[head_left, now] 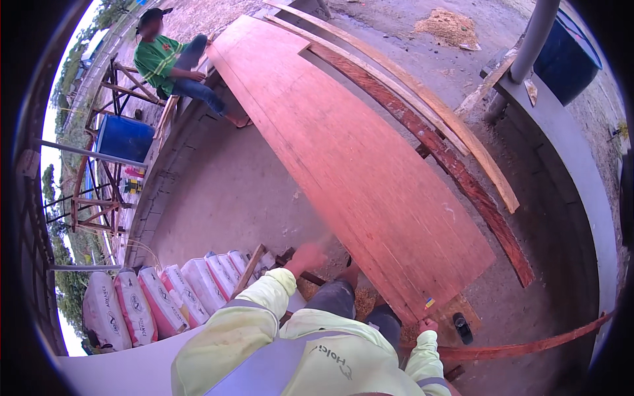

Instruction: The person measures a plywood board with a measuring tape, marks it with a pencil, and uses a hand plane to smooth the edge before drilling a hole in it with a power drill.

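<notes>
A long reddish plywood sheet [356, 158] stretches from near my legs to the far upper left, with a lengthwise line and a notch at its far right. My left hand [307, 257] is smeared by motion, left of the sheet's long edge and apart from it; its fingers cannot be made out. At the sheet's near end, my right hand [428, 325] is closed at the edge; what it grips is hidden. Just beyond it lies a small yellow-and-blue item [429, 303], too small to name. A dark object [462, 328] sits to its right.
Long timber boards [422, 99] run along the sheet's right side. Another person [165, 69] in green sits by its far end. Several white sacks [158, 300] stand at left. A reddish timber strip [522, 350] reaches right. A low wall [574, 152] curves at right.
</notes>
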{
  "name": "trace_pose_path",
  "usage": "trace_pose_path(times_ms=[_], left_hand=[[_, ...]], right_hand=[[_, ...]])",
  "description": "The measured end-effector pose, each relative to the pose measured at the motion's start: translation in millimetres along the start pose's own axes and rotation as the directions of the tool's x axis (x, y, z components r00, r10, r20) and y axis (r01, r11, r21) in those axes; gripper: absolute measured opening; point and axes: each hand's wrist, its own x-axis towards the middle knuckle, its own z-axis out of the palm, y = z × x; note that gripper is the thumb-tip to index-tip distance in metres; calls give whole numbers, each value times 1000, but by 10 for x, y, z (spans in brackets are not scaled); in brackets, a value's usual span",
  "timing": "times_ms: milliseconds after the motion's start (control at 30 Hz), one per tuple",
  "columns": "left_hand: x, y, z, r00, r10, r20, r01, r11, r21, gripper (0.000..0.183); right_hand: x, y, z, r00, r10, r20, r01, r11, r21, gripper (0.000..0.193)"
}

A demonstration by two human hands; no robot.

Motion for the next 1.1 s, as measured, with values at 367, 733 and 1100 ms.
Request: trace_pose_path(times_ms=[367,733,1100], left_hand=[[491,-612,-2013,789,-256,-558,247,964,-93,94],[94,-592,-3329,845,-138,-516,440,729,525,36],[450,-700,-1564,997,-72,-10,71,942,327,43]], right_hand=[[90,63,-33,998,-8,62,13,996,-91,11],[44,-144,-96,994,33,107,-28,999,-47,14],[-2,-219,-98,993,40,108,-38,999,-15,17]])
